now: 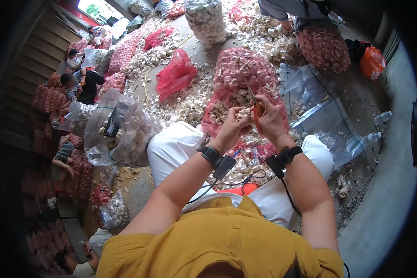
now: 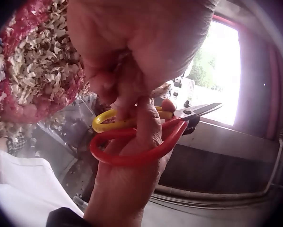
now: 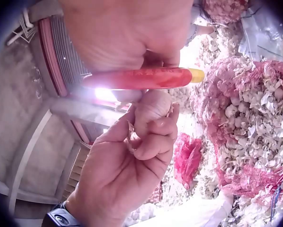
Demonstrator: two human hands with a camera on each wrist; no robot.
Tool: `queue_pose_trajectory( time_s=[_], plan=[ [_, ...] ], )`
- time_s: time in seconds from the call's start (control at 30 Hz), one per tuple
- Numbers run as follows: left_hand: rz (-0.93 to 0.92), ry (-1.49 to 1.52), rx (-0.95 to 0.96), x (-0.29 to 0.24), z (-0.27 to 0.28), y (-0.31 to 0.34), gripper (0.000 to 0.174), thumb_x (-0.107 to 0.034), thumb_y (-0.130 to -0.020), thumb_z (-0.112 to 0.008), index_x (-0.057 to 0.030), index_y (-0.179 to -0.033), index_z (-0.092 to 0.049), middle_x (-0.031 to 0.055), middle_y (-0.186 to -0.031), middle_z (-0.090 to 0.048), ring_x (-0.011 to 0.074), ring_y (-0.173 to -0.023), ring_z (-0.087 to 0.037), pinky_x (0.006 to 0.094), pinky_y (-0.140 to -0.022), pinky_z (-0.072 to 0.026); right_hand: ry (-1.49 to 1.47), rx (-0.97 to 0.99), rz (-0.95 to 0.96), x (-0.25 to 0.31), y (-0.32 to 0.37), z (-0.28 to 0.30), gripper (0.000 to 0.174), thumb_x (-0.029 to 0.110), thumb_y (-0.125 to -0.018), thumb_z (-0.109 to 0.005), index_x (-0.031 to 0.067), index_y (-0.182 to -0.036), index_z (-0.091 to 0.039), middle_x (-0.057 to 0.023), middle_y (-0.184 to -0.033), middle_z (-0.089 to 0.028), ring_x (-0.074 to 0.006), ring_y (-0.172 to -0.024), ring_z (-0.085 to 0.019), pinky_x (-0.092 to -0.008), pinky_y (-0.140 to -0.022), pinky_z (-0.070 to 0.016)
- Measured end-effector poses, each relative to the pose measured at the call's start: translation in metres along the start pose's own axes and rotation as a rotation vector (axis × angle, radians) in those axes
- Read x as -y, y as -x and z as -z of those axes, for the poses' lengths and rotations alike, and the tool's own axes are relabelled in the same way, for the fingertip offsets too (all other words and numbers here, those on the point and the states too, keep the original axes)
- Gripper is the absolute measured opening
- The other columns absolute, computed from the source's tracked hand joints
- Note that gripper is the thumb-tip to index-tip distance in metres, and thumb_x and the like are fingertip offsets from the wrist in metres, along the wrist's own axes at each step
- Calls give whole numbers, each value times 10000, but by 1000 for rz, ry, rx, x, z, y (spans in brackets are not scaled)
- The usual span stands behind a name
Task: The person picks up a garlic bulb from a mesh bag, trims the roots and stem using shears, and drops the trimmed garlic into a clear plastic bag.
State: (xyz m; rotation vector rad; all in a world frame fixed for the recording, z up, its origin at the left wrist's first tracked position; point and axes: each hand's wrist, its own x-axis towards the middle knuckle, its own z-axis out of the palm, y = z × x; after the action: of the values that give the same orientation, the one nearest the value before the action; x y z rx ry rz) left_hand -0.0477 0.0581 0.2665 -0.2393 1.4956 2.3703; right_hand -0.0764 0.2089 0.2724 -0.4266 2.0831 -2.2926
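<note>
In the right wrist view the left hand [image 3: 127, 165] has its fingers curled round a pale garlic bulb [image 3: 152, 108]. The right hand [image 2: 127, 175] in the left wrist view grips scissors by their red handle [image 2: 151, 156] and yellow handle [image 2: 108, 126], with the metal blades [image 2: 205, 109] pointing away from the palm. Both hands are close together above an opened pink mesh bag [image 1: 213, 109] of garlic and loose skins. Part of the bulb is hidden by the fingers.
A full pink mesh bag [image 1: 245, 69] stands just ahead. At the left is a clear plastic bag [image 1: 139, 127] of garlic, and at the right lie flat plastic sheets [image 1: 333, 125]. Loose skins [image 1: 185, 111] cover much of the floor. Other people sit at the far left; one stands at the top right.
</note>
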Motion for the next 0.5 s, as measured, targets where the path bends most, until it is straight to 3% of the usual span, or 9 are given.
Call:
queue_pose_trajectory(
  time_s=[0.1,0.17,0.27,0.5],
  plan=[
    [-13,3,9,3,0,-2,431,-166,-886,-618,-94,-1205,-337,78,-1045,-560,155,-905,-607,289,-748,-504,48,-32,11,-2,-2,1,395,91,-707,-749,41,-1045,-551,-1,-709,-563,-49,-666,-491,-230,-577,-435],
    [-2,-1,3,3,0,-2,438,-143,-882,-620,-91,-1211,-336,78,-1047,-560,161,-924,-607,299,-763,-502,105,-24,-34,-2,-1,1,346,7,-720,-674,56,-1038,-547,-3,-782,-605,-50,-717,-550,-217,-641,-468],
    [27,19,-21,0,0,-6,454,-107,-874,-617,-86,-1229,-335,76,-1036,-568,157,-937,-604,305,-776,-492,70,-108,0,-15,-5,-1,352,79,-707,-704,43,-1019,-545,-32,-698,-579,-83,-642,-533,-241,-590,-452],
    [64,66,114,-7,14,-1,418,-88,-860,-622,-82,-1216,-403,58,-1071,-565,152,-935,-599,284,-756,-477,85,-95,-85,-25,-9,5,359,65,-696,-692,57,-1023,-545,-50,-746,-605,-112,-658,-565,-277,-619,-477]
  ],
)
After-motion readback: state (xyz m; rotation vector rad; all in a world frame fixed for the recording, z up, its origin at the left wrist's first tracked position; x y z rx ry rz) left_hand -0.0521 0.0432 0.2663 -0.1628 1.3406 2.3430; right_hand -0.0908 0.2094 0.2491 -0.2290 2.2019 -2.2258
